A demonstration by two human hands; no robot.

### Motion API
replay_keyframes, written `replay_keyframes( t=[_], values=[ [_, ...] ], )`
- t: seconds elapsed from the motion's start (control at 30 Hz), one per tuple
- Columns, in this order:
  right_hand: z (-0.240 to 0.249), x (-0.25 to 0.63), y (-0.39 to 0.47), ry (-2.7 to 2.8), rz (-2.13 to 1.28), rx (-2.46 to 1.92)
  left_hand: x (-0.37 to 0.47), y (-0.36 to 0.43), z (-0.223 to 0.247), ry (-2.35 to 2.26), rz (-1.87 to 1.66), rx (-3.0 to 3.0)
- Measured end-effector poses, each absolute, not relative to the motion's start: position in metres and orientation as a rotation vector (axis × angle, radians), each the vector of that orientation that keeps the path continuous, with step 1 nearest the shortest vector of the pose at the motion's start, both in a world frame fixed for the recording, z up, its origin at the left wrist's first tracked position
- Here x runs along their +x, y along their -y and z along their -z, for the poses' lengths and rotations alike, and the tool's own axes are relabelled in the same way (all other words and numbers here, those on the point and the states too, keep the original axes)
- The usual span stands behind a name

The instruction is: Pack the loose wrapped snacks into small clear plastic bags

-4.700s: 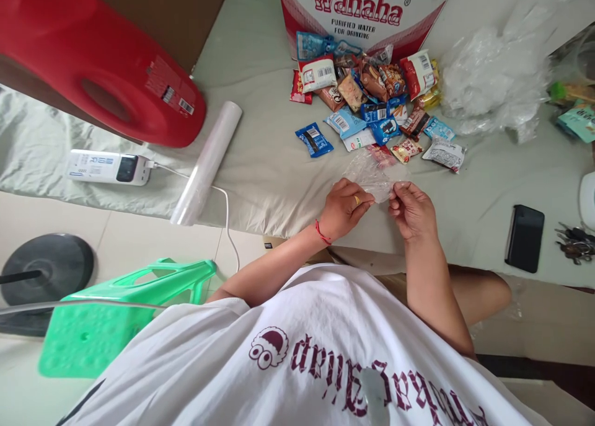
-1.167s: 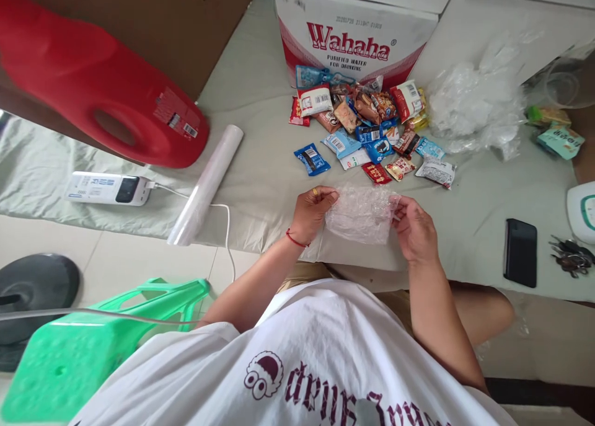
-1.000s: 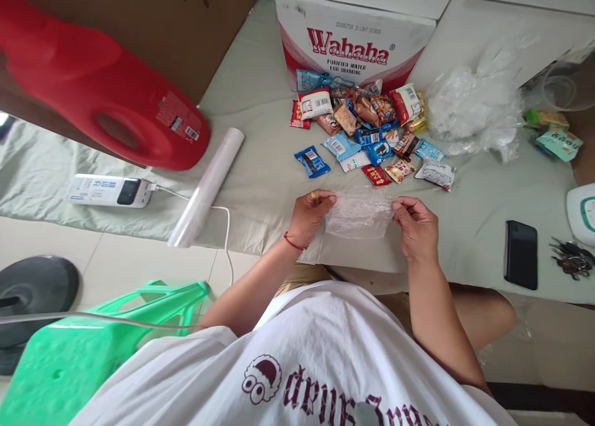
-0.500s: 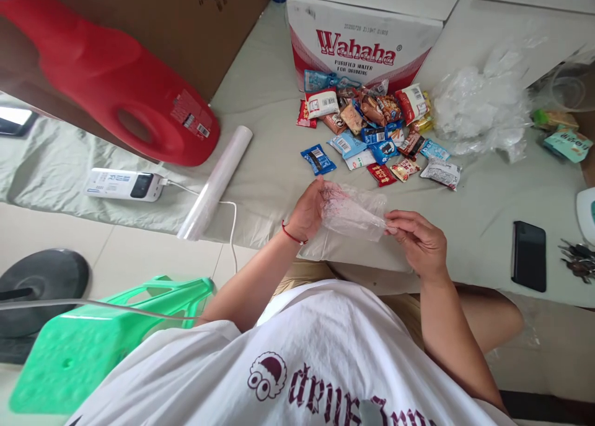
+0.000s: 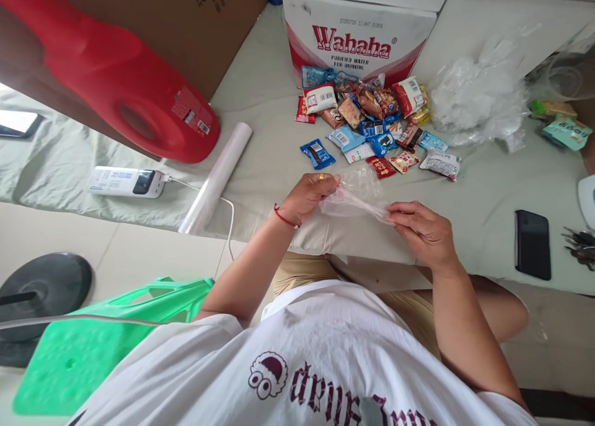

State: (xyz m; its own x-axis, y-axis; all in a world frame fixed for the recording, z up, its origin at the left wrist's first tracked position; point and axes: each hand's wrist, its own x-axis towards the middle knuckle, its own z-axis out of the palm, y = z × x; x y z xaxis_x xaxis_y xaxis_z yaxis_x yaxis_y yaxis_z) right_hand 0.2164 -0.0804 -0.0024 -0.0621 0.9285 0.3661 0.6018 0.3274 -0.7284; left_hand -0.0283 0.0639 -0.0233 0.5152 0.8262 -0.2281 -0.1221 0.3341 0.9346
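A clear plastic bag (image 5: 356,193) with faint pink print stretches between my two hands above the front of the cloth-covered table. My left hand (image 5: 309,196) pinches its left end; a red string bracelet circles that wrist. At the other end, the fingertips of my right hand (image 5: 422,232) grip the gathered, twisted plastic. Just beyond the bag lies a heap of small wrapped snack packets (image 5: 372,113), in red, blue, brown and white. A blue packet (image 5: 317,154) rests a little apart on the left.
Behind the packets stands a Wahaha carton (image 5: 353,35). Crumpled clear bags (image 5: 478,100) lie to its right, a black phone (image 5: 532,245) near the right edge. On the left are a plastic roll (image 5: 216,178), a cabled power bank (image 5: 126,181), a red jug (image 5: 134,85) and a green stool (image 5: 69,364).
My left hand has turned over and now pinches the bag from above. The bag has gone from spread flat to bunched and twisted between my hands.
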Motion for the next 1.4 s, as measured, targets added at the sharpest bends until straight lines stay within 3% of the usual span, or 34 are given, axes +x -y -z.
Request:
replay_keyframes(
  t=[0.33, 0.6, 0.77, 0.93, 1.4],
  values=[
    [0.000, 0.253, 0.124, 1.800, -0.213, -1.479, -0.012, -0.068, 0.040, -0.880, -0.828, 0.558],
    [0.028, 0.290, 0.140, 1.617, -0.081, -1.876, -0.014, -0.071, 0.052, -0.943, -0.873, 0.728],
    [0.012, 0.228, 0.121, 1.404, 0.207, -1.716, -0.009, -0.065, 0.055, -1.012, -0.912, 0.916],
    [0.016, 0.152, 0.093, 1.804, 0.003, -1.590, -0.008, -0.061, 0.051, -1.022, -0.924, 0.894],
    [0.053, 0.100, 0.019, 1.698, -0.071, -1.581, -0.030, -0.056, 0.044, -0.901, -0.826, 0.764]
  ],
)
